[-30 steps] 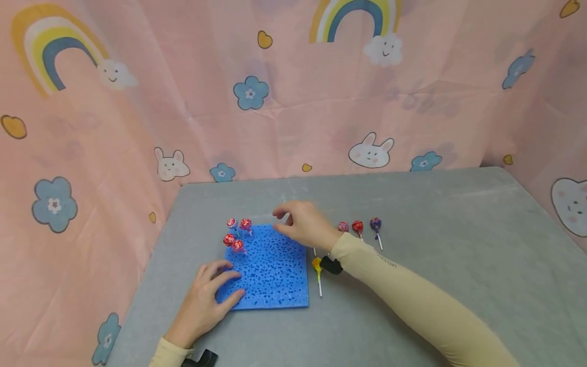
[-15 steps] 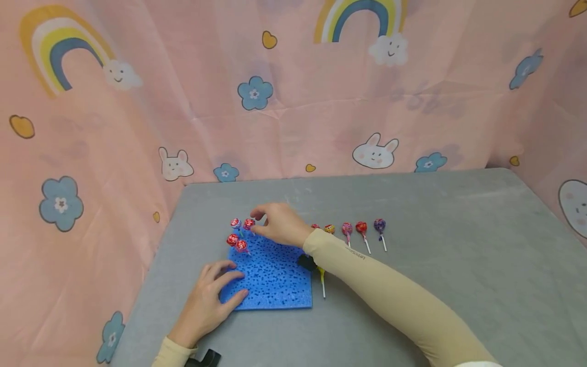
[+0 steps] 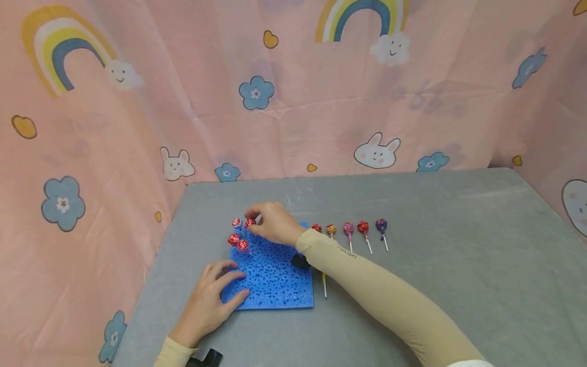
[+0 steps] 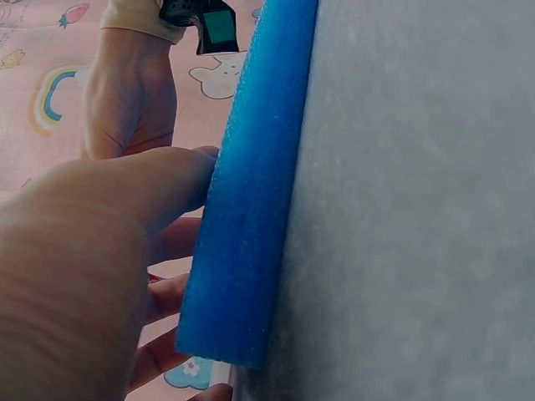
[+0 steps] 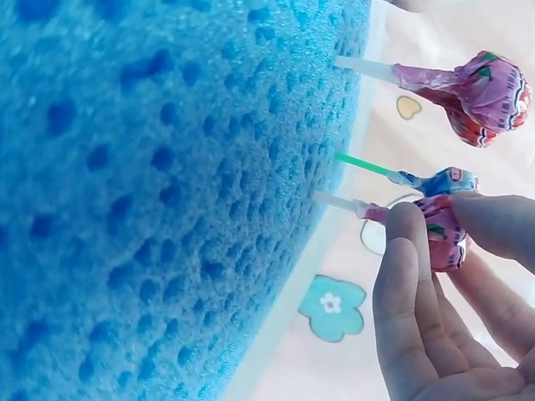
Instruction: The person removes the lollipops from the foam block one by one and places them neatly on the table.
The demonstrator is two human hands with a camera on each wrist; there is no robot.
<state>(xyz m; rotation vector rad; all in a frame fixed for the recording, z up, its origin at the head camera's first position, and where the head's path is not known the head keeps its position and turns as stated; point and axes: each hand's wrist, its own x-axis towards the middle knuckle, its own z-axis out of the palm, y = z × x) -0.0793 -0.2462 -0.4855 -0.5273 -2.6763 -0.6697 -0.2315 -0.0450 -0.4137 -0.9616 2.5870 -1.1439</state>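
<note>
Right hand (image 3: 272, 224): thumb and fingers (image 5: 397, 276) drawn together in a pinch on the wrapped head of a pink-and-red lollipop (image 5: 449, 251). That lollipop sits at the far left of the blue foam block (image 3: 275, 288); right wrist view shows its white stick running into the pitted top face, leaning a bit.

Left hand (image 3: 212, 293): at the block's near left corner, fingers spread and slightly bent, resting on the left edge. Thumb lies toward the near side, apart from the other fingers. Left wrist view has the thumb touching the block's upper edge.

Three more lollipops stand in the block by the pinched one. Blue-wrapped lollipop (image 3: 237, 223) just left of it, on a green stick. Red lollipop (image 3: 234, 239) and pink lollipop (image 3: 243, 246) nearer, side by side, heads close together.

Block lies flat on the grey surface (image 3: 440, 285). Right of it, a row on the surface, left to right: dark red lollipop (image 3: 316, 228), yellow-and-red lollipop (image 3: 331, 229), pink-wrapped lollipop (image 3: 348, 228), bright red lollipop (image 3: 363, 227), purple lollipop (image 3: 381, 225). Sticks point near on the ones not cut off by the right sleeve (image 3: 380, 285). Nearer, just off the block's right edge, a yellow stick end (image 3: 324, 280) shows; sleeve hides the rest.

Pink printed backdrop (image 3: 302, 117) on the far side.
</note>
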